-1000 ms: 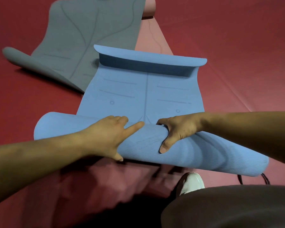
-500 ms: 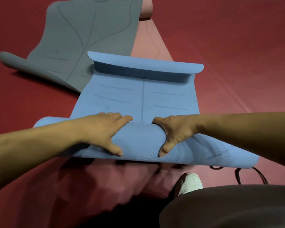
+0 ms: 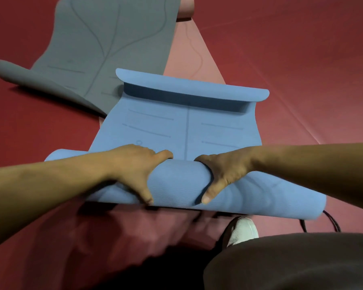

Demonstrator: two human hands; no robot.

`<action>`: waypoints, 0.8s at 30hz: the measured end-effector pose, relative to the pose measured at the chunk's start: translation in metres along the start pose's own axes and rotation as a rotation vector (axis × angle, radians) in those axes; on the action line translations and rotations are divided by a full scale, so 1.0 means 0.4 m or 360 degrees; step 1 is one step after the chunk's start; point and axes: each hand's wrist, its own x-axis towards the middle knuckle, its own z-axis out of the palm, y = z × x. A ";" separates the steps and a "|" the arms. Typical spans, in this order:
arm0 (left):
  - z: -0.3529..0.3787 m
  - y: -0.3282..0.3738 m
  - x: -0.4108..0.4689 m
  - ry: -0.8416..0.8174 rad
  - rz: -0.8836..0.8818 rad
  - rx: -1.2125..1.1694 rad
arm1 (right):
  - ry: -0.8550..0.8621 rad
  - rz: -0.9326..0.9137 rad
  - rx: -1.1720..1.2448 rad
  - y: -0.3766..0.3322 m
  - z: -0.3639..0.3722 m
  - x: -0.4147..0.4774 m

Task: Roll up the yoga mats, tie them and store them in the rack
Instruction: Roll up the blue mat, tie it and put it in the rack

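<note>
You're gripping the rolled end of the blue mat [image 3: 176, 185] at center frame w/ left hand [image 3: 134, 170] & right hand [image 3: 224, 174], fingers curling over top, thumbs pressing the near face, prob. to stop it springing loose, while the grey mat [image 3: 103, 38] is lying unrolled upper left.

Red floor [image 3: 302, 59]: grey mat [image 3: 105, 38], pink mat [image 3: 189, 49]

The person wears dark trousers [image 3: 291, 262] and seemingly a white shoe [image 3: 242, 230].
</note>
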 end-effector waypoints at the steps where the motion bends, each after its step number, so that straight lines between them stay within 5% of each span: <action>1: -0.013 -0.006 0.005 -0.0085 -0.0025 -0.0111 | 0.0045 -0.0038 -0.0048 -0.008 0.010 0.007; 8: -0.044 -0.026 0.006 -0.0260 0.0021 -0.0502 | 0.0074 -0.0044 0.0074 0.004 0.003 0.005; 12: -0.014 0.005 -0.024 0.0328 0.0337 0.0058 | -0.0027 -0.0004 0.0306 0.032 -0.016 0.000; 16: 0.004 0.052 -0.034 0.0173 0.0128 0.0422 | -0.0169 -0.0020 0.0486 0.040 -0.016 0.000; 21: 0.007 0.032 -0.010 0.0123 0.0128 -0.0107 | -0.0313 0.0066 0.0541 0.022 -0.026 -0.005; 24: 0.016 0.028 -0.004 0.0035 0.0096 -0.0213 | -0.0202 0.0060 0.0259 0.000 -0.033 -0.025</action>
